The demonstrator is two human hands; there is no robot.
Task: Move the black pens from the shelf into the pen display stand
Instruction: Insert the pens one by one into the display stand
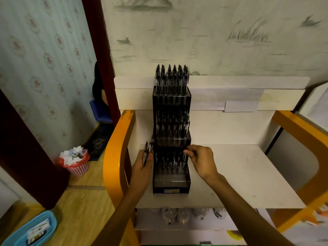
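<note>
The black pen display stand [171, 139] rises in three tiers on the white shelf [239, 174], its base near the shelf's front edge and its top tier against the white back panel. To the right of the stand the shelf lies bare as far as the orange frame arm [301, 132]; to the left only a narrow strip separates the stand from the other orange side rail [117, 153]. The left hand [142, 167] is just beside the stand's lower left corner, fingers curled round a small bunch of black pens [148, 151] held upright. The right hand [201, 159] is at the stand's right edge, level with the lowest tier, fingertips pinched together on what looks like a single pen, though blur makes that uncertain. The upper two tiers are packed with pens; the lowest tier holds some. Below the stand, a lower shelf carries clear packets. Left of the stand, on the wooden floor, a pink basket [78, 166] holds crumpled paper.
</note>
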